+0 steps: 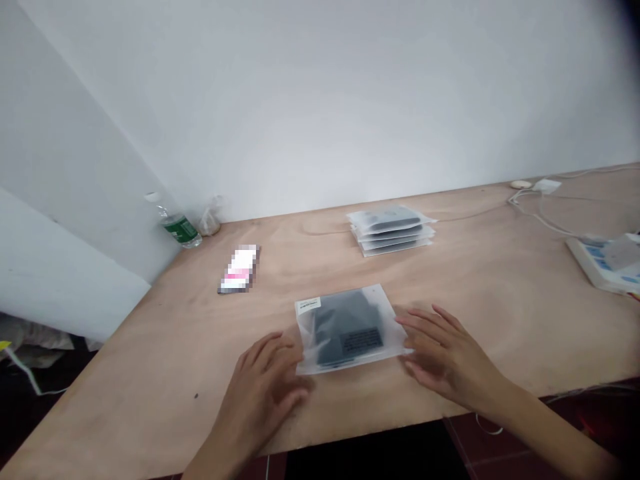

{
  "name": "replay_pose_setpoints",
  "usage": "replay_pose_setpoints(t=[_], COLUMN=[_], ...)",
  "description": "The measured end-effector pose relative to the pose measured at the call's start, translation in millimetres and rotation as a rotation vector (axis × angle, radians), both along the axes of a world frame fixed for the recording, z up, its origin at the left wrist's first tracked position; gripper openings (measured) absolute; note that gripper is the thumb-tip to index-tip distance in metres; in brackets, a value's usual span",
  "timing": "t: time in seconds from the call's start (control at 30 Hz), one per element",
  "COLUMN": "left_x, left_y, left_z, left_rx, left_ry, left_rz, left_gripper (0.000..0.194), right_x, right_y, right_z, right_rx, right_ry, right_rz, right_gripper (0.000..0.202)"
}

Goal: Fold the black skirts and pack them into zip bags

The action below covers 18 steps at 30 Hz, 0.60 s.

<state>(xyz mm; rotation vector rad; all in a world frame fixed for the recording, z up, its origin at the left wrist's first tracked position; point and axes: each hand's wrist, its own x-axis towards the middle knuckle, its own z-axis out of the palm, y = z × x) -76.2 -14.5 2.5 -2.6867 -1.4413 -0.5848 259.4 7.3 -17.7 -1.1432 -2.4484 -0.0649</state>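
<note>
A frosted plastic bag point(350, 328) with a dark flat item inside lies on the wooden table. It has a white label at its upper left corner and a block of dark print near the lower right. Beside its left edge is my left hand point(263, 387), fingers curved and apart, holding nothing. My right hand point(443, 353) is at the bag's right edge with fingers spread, the fingertips at or just over the plastic.
Behind the bag is a stack of similar bags point(393, 230). A phone point(240, 270), a bottle with a green label point(181, 229) and a small knotted bag point(210, 220) are at the left. White cables and a power strip point(600, 267) lie at the right.
</note>
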Motion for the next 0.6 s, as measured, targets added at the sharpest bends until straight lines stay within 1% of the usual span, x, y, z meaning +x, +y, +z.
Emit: replay_pose_setpoints(t=[0.07,0.1,0.13,0.2,0.27,0.3,0.37,0.43,0.6], left_x=[17,29,42,67,84,89,92,89,81], left_y=[1,4,8,19,32,38,47,51,54], left_z=[7.8,8.7,7.3,-1.8,-14.6,-20.8,-30.3,-35.6,-39.4], left_rx=[-0.043,-0.047,-0.046,-0.027,-0.039,-0.043,-0.035,-0.020,-0.019], left_ry=[0.013,0.016,0.017,0.028,0.068,0.085,0.108,0.112,0.072], left_rz=[0.003,0.022,0.069,0.090,0.110,0.120,0.127,0.118,0.082], left_gripper=[0.076,0.081,0.078,0.079,0.077,0.077,0.078,0.081,0.084], right_x=[-18,-29,-42,-65,-81,-86,-89,-89,-89], right_y=[2,5,9,20,32,38,45,49,49], right_z=[7.5,9.5,9.9,5.6,-3.9,-9.4,-19.4,-26.3,-33.5], right_rx=[-0.024,-0.028,-0.031,-0.049,-0.068,-0.071,-0.071,-0.069,-0.095], right_ry=[0.042,0.049,0.042,-0.015,-0.083,-0.107,-0.130,-0.139,-0.140], right_rz=[-0.008,-0.012,-0.017,-0.016,-0.009,-0.009,-0.027,-0.054,-0.106], right_gripper=[0.033,0.041,0.046,0.053,0.059,0.061,0.064,0.066,0.068])
